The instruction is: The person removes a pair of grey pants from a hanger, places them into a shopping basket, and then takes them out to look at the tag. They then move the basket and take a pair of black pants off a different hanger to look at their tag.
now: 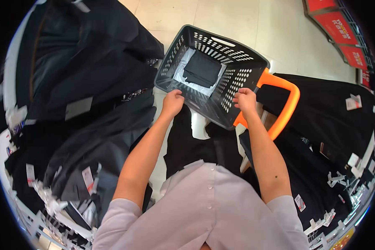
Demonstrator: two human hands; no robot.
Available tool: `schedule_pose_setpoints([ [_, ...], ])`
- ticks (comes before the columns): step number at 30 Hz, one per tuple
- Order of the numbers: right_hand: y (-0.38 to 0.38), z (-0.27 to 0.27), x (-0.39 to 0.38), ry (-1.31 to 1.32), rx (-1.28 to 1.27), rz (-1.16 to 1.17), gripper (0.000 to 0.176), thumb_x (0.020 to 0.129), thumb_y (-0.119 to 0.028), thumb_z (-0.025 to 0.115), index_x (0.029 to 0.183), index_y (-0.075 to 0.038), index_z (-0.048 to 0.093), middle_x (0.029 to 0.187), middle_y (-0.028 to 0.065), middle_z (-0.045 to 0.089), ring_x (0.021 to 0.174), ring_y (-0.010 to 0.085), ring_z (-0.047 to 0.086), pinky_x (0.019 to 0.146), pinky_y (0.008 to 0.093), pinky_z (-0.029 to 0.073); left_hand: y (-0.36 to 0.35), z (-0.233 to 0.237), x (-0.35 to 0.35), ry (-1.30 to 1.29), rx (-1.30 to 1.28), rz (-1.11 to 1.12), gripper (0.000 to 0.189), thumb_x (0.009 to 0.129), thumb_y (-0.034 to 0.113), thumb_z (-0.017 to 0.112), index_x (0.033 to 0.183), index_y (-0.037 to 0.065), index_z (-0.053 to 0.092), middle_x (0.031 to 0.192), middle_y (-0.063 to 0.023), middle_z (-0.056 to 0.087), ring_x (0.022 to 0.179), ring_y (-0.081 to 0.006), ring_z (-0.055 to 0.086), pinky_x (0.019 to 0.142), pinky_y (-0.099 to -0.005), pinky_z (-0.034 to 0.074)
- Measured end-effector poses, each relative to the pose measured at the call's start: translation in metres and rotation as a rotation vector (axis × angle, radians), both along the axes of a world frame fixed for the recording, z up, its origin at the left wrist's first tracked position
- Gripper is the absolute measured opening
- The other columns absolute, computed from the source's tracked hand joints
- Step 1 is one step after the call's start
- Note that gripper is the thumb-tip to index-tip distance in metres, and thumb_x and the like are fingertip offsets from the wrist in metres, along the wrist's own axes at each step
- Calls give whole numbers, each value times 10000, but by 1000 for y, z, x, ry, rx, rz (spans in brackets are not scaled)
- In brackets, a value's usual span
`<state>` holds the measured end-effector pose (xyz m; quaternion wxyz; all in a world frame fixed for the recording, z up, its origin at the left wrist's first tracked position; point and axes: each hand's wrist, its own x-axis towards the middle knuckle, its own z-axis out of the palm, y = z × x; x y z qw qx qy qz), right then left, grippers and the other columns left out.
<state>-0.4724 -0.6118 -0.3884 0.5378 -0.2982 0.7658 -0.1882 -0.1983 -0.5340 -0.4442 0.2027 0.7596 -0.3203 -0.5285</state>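
Observation:
A dark grey shopping basket [241,79] with perforated walls and an orange handle [295,93] is in front of me, tilted so that I look into it. Inside lies a folded black garment [203,68] on a white sheet [180,74]. The near rim is gripped by my left hand [173,102], its fingers curled over the edge. At the right end, beside the handle's base, my right hand [246,101] is closed around the rim, fingertips on the inner side.
Dark trousers [91,46] hang on racks to my left, more black garments [321,112] with tags to my right. Pale floor tiles [237,16] show beyond the basket. Red printed boxes [336,27] line a shelf at the upper right.

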Motion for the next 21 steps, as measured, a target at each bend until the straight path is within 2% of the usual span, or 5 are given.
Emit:
schedule_pose_setpoints([
  [6, -9, -227, 14, 137, 73, 92, 416, 751, -1, 600, 1158, 55, 530, 813, 113, 626, 638, 188, 635, 467, 306, 476, -74, -157, 14, -243, 88, -250, 418, 735, 108, 586, 1128, -32, 611, 812, -169, 693, 788, -235, 689, 722, -332, 511],
  [8, -22, -316, 25, 257, 150, 51, 424, 669, -98, 604, 1062, 57, 631, 1042, 265, 655, 988, 370, 643, 885, 378, 487, -103, -212, 12, -264, 146, -298, 424, 734, 118, 590, 1130, -31, 613, 863, -181, 695, 809, -262, 688, 734, -342, 514],
  [9, -27, -350, 27, 277, 192, 73, 443, 670, -110, 605, 1079, 60, 625, 1075, 272, 643, 1038, 380, 618, 920, 383, 467, -121, -228, 8, -231, 212, -284, 511, 718, 163, 575, 1183, -47, 584, 1142, -283, 613, 1112, -409, 571, 991, -412, 418],
  [15, -62, -497, 18, 319, 269, 156, 640, 648, -139, 705, 1200, 133, 530, 1164, 315, 590, 1123, 390, 574, 969, 378, 440, -158, -408, -2, -283, 288, -322, 684, 742, 203, 640, 1342, -52, 432, 1303, -281, 514, 1238, -376, 490, 1043, -383, 380],
  [21, -80, -555, 24, 195, 313, 79, 786, 670, -101, 743, 1320, 157, 383, 1288, 293, 520, 1191, 353, 536, 1018, 341, 405, -180, -493, 4, -277, 296, -371, 871, 702, 323, 790, 1356, -78, 379, 1339, -271, 482, 1245, -372, 479, 1036, -383, 388],
])
